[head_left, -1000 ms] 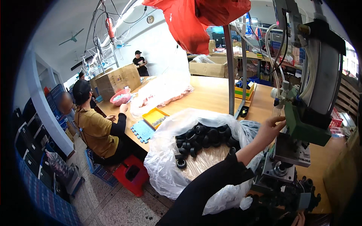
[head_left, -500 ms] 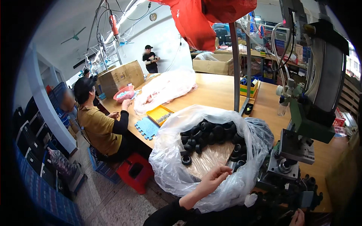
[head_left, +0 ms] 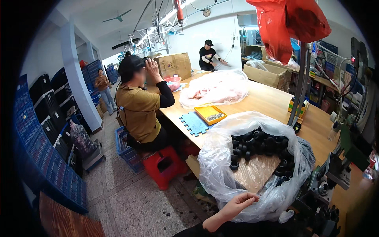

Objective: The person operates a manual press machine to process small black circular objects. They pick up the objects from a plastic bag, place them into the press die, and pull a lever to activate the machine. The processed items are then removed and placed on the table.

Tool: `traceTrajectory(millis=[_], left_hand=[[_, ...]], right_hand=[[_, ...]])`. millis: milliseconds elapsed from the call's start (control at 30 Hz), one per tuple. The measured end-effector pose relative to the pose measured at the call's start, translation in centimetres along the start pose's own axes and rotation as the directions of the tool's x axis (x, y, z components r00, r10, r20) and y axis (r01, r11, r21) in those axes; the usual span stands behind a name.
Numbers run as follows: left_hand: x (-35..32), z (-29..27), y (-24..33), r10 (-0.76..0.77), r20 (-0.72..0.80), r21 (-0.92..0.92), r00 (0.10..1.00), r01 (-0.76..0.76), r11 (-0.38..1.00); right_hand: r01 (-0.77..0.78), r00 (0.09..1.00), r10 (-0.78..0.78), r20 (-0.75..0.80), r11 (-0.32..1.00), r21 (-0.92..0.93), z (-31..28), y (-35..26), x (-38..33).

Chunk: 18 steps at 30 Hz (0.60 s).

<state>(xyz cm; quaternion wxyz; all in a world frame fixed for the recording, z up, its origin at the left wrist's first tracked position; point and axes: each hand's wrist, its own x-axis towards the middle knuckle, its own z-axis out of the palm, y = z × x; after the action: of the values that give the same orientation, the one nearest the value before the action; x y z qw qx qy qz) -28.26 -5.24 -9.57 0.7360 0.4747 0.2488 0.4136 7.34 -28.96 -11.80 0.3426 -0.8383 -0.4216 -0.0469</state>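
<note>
My left hand [head_left: 239,204] hangs over the near rim of a large clear plastic bag [head_left: 216,160], its fingers drawn together toward the thumb. What the fingertips hold, if anything, is too small to make out. Inside the bag, several black ring-shaped parts [head_left: 268,146] are heaped along the far and right sides. A brown sheet-like surface [head_left: 256,172] shows in the middle of the bag. My right hand is out of the picture. Right of the bag stands a bench press [head_left: 321,185] with a metal die block, and more black parts [head_left: 333,219] lie below it.
A yellow tray [head_left: 211,115] of small metal pieces rests on a blue foam mat [head_left: 194,124]. Beyond lies a clear bag of pale pink pieces [head_left: 217,89]. A seated co-worker [head_left: 138,106] is at the left, near a red stool [head_left: 162,166]. A red bag [head_left: 290,23] hangs overhead.
The view has swung left, so the bench and bag sit farther right. My right hand has left the picture. The seated co-worker has raised a hand to the head.
</note>
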Motion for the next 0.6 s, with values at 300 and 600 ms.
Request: traceTrajectory(millis=[300,600], left_hand=[[-4.1,-1.7,0.1,0.025,-0.011,0.018,1.000,-0.025,1.000],[-6.4,-2.1,-0.5,-0.051,-0.089,0.030,0.995,0.054,0.998]], right_hand=[[-0.096,0.995,0.093,0.034,0.992,0.080,-0.8,-3.6,-1.7],[0.006,0.999,-0.011,0.047,0.994,0.105,1.1,-0.2,-2.0]])
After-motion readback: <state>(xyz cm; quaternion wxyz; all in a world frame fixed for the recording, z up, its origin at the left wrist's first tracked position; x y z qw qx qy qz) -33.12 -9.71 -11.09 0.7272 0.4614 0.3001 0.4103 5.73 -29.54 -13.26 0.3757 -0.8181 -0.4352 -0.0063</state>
